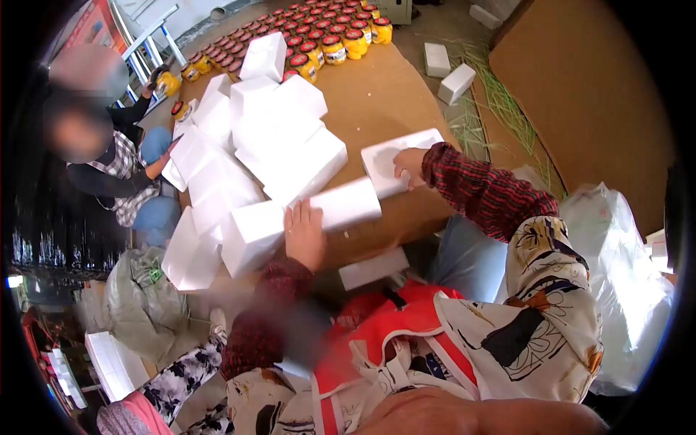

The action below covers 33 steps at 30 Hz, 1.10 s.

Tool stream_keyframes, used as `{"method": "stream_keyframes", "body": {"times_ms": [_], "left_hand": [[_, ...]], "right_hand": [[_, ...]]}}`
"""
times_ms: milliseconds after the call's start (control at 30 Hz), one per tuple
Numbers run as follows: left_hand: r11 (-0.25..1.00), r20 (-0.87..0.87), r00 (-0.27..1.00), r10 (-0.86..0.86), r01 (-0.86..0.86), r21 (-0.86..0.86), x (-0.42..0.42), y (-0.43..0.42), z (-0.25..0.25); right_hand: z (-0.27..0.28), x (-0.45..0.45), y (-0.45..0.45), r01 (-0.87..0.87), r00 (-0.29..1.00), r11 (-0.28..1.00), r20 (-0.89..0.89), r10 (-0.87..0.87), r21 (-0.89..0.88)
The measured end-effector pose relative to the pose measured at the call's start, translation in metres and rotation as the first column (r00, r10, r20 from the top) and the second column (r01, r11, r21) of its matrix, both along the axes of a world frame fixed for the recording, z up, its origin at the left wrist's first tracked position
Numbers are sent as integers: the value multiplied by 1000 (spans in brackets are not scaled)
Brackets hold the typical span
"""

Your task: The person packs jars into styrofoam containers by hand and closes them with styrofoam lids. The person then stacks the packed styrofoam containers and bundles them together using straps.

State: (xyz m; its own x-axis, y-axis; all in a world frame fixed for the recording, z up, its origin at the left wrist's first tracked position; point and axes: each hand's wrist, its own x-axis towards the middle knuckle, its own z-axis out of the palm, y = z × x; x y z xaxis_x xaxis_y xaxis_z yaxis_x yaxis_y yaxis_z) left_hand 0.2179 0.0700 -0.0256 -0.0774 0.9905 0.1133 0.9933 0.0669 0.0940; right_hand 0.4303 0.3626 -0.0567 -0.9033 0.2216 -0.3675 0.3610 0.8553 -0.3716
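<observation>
My left hand (305, 233) lies with stretched fingers on the left end of a closed-looking white foam box (344, 204) near the table's front edge; its thumb is hidden. To the right, my right hand (412, 168) grips the near wall of a white foam box half (380, 157), with fingers reaching into its hollow. The two foam pieces sit close together on the brown tabletop (391, 87). A large heap of white foam boxes (275, 109) rises just beyond and left of my left hand.
Rows of yellow jars with dark red lids (312, 32) cover the far table. At the left, a person (123, 152) reaches to the heap and holds a yellow jar (168, 84). Foam blocks (457, 83) lie on the floor at right, near a cardboard sheet (580, 94) and a plastic bag (616, 268).
</observation>
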Motion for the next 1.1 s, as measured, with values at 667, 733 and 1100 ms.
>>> {"method": "stream_keyframes", "body": {"times_ms": [667,733,1100], "left_hand": [[986,42,999,4,3,-165,12,9,25],[986,6,1000,17,-16,-166,15,10,28],[973,225,974,-31,81,-216,16,-8,52]], "right_hand": [[-39,-373,177,389,854,866,-475,-211,315],[-14,-351,152,411,842,863,-484,-237,294],[100,-72,71,344,601,938,-762,-242,-27]]}}
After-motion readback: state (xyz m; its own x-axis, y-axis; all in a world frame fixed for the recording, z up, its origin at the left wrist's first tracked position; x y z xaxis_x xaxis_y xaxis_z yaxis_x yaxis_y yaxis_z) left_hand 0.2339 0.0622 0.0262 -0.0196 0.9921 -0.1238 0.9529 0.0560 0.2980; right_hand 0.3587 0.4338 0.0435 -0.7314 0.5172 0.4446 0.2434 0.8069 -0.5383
